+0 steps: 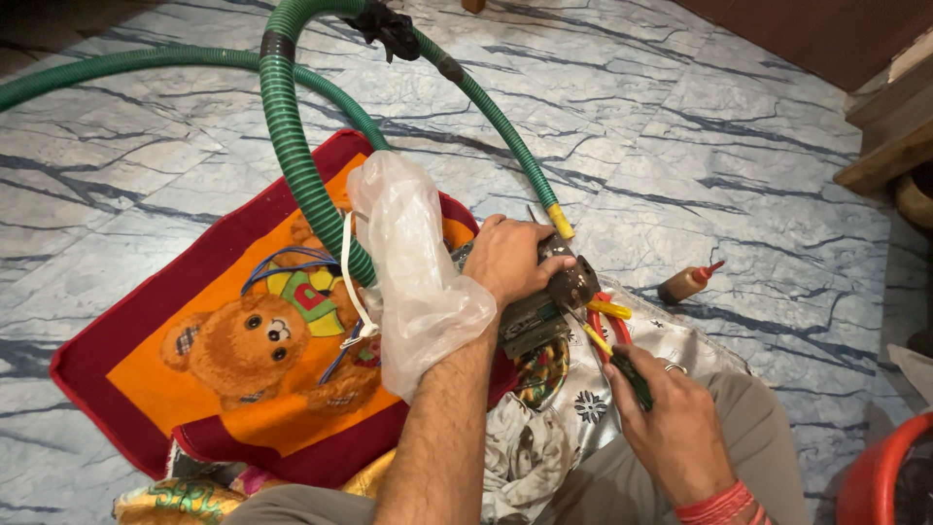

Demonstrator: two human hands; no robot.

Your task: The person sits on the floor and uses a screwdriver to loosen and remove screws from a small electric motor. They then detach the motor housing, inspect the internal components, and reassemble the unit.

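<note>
Right hand [671, 428] is gripping a green-handled screwdriver [612, 355], its tip working at the dark greasy pump motor [549, 292], which the left hand [505, 258] is clamping from above over the person's lap, beside the teddy-bear mat [194, 340]. Green corrugated hose [292, 146] and clear plastic wrap [413, 262] are still hanging on the unit, so it's looking like early disassembly, most left.

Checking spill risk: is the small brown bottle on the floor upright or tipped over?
Tipped over. The brown bottle lies on its side on the marble floor, red nozzle pointing up-right.
</note>
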